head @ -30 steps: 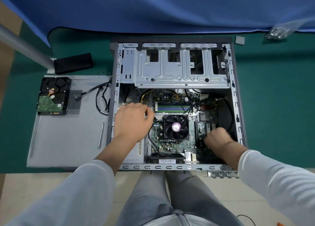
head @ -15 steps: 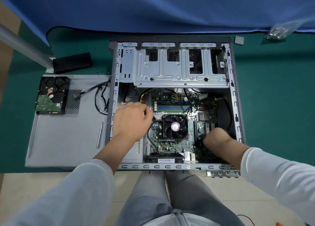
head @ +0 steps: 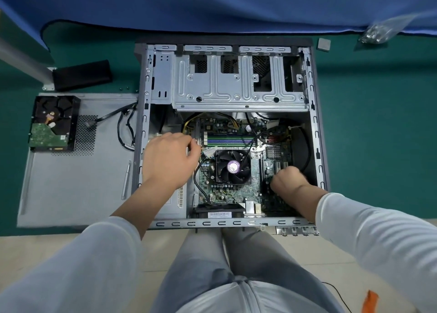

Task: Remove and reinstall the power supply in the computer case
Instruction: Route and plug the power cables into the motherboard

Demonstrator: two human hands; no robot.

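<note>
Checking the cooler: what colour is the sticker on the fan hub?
Purple, on the fan hub sticker, head view.

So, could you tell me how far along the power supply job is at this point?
Done: the side panel is off, lying left of the case, with a hard drive on it. In hand: the left hand works at the motherboard's left edge, over the power supply; the right hand is low by the expansion slots. Left: can't tell whether removal or refitting.

Right hand (head: 287, 181) has shifted slightly toward the case's right wall over the last second, knuckles now blurred with motion over the expansion slots (head: 280, 166); fingers curled, contents not visible. Left hand (head: 171, 158) sits marginally nearer the case's left wall, fingertips at the motherboard (head: 227, 192) edge.
</note>
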